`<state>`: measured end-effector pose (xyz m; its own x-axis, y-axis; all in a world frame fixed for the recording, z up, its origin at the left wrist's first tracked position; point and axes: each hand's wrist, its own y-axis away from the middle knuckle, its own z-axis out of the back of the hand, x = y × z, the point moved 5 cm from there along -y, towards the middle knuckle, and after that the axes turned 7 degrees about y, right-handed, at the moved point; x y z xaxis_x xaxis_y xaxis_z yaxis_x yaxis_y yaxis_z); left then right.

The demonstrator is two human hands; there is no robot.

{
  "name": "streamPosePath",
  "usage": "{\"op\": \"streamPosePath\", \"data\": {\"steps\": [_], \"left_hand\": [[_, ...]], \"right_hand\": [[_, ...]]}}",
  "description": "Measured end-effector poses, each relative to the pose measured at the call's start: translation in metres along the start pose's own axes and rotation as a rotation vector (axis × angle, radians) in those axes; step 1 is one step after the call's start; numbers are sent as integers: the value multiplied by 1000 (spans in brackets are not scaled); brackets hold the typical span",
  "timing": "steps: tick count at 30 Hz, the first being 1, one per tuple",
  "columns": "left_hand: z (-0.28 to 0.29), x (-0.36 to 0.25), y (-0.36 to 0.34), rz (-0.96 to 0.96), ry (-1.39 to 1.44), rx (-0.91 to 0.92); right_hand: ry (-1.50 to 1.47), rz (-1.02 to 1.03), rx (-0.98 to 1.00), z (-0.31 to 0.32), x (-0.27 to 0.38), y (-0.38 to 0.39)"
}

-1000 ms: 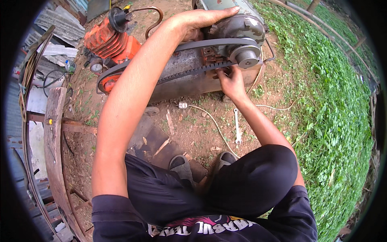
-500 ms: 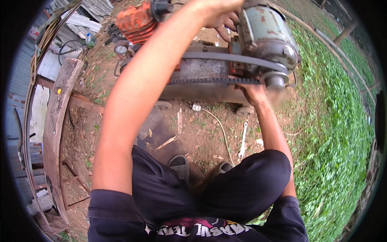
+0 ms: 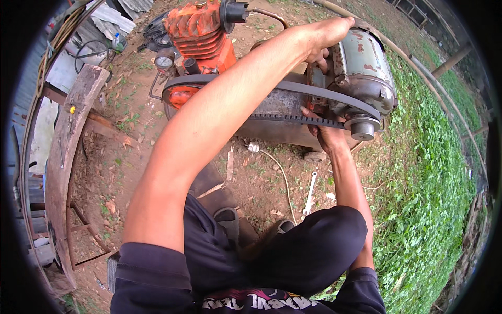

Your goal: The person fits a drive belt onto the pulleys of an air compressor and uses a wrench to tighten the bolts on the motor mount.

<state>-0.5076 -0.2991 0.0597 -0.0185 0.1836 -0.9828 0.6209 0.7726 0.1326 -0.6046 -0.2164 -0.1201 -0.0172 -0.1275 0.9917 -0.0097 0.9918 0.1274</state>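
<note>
The motor (image 3: 367, 65) sits upper right, its long side running up the frame. The belt (image 3: 329, 95) runs left to right below it. The left hand (image 3: 323, 43) is spread wide at the motor's left edge. The right hand (image 3: 333, 139), nearer the belt, touches its low side; I can't tell if it grips.

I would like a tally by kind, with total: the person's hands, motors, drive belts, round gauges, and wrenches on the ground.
Hands, left hand and right hand: 2
Motor: 1
Drive belt: 1
Round gauge: 1
Wrench: 1
Total: 6
</note>
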Motion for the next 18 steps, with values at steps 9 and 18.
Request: {"op": "streamPosePath", "data": {"steps": [9, 18], "left_hand": [[0, 1, 5, -10, -117, 2], [3, -11, 5, -294, -620, 174]], "right_hand": [[144, 141, -22, 2, 10, 9], [6, 151, -75, 27, -11, 71]]}}
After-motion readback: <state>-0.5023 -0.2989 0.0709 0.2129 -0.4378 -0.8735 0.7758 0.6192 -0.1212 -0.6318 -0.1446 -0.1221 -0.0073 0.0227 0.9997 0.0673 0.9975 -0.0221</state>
